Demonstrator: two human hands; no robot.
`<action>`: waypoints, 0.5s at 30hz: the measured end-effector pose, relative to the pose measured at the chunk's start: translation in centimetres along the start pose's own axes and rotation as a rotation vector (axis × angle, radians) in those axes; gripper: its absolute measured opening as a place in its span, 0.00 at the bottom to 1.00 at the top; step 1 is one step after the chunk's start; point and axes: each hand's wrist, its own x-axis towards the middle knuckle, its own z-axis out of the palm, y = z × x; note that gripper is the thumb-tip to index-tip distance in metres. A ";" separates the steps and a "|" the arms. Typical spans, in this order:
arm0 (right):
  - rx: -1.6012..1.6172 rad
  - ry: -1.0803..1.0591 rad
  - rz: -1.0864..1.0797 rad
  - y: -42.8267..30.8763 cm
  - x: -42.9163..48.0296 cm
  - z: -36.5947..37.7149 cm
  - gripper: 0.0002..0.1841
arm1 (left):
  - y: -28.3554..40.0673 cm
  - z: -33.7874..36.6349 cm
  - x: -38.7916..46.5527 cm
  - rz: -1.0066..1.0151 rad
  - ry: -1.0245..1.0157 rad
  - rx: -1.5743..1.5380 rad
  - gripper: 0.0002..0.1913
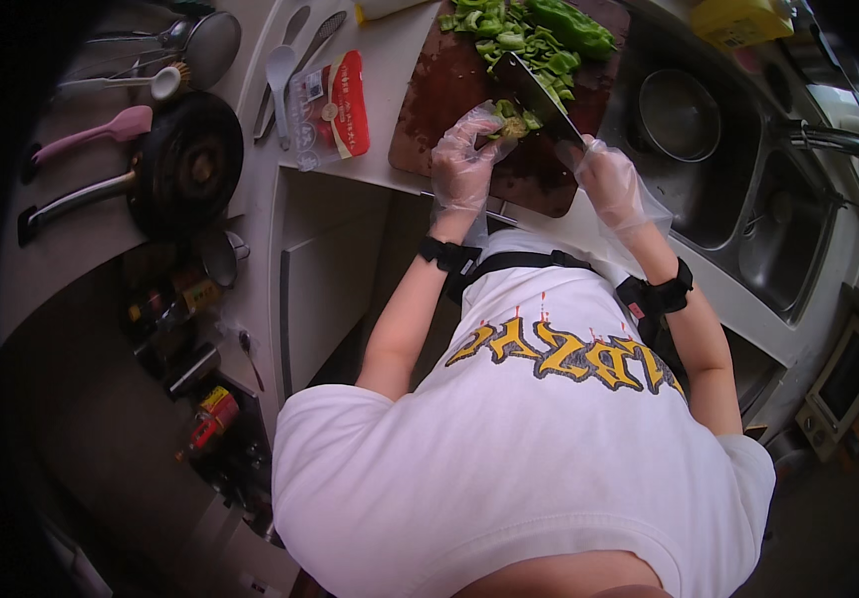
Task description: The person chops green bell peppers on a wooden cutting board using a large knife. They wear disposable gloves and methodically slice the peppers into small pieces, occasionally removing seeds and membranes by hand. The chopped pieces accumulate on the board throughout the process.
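My left hand [467, 153], in a clear plastic glove, holds a piece of green pepper [513, 125] with its pale seed core showing, over the brown cutting board [429, 97]. Also gloved, my right hand [609, 176] grips a cleaver [538, 93] by the handle. Its blade slants up and to the left, beside the pepper piece. Chopped green pepper [508, 37] is heaped at the board's far side, partly behind the blade. A larger, whole-looking green pepper [573, 28] lies at the heap's right.
Left of the board lies a clear plastic package [332, 108] with a red label, beside a light spoon [281, 82]. A metal bowl [678, 116] sits in the steel sink [728, 217] under a faucet [840, 140]. Farther left are a black frying pan [190, 164] and a pink spatula [93, 134].
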 end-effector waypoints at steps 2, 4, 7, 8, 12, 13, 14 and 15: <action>0.021 0.004 0.020 0.0 -0.3 -0.5 0.09 | -0.9 -0.4 0.2 0.008 -0.016 -0.027 0.15; 0.060 0.000 0.007 0.0 -0.6 -0.8 0.11 | -1.4 -1.1 0.7 0.039 -0.019 -0.022 0.15; 0.161 0.017 0.045 -0.4 -1.2 -2.7 0.13 | -2.4 -1.8 1.4 0.011 -0.052 -0.122 0.15; 0.160 0.012 0.045 -0.4 -1.5 -3.0 0.14 | -3.1 -1.7 1.3 -0.020 -0.077 -0.175 0.15; 0.108 0.003 0.025 -0.2 -1.8 -2.9 0.15 | -4.3 -2.5 1.5 -0.037 -0.159 -0.200 0.16; 0.087 0.003 0.007 -0.1 -1.9 -2.8 0.15 | -4.2 -2.6 1.5 -0.031 -0.174 -0.192 0.16; 0.059 -0.022 0.043 -0.1 -2.2 -2.7 0.15 | -4.1 -2.8 1.3 -0.011 -0.189 -0.140 0.16; 0.031 -0.047 0.081 -0.7 -2.5 -2.8 0.15 | -3.5 -3.1 1.3 0.008 -0.205 -0.089 0.16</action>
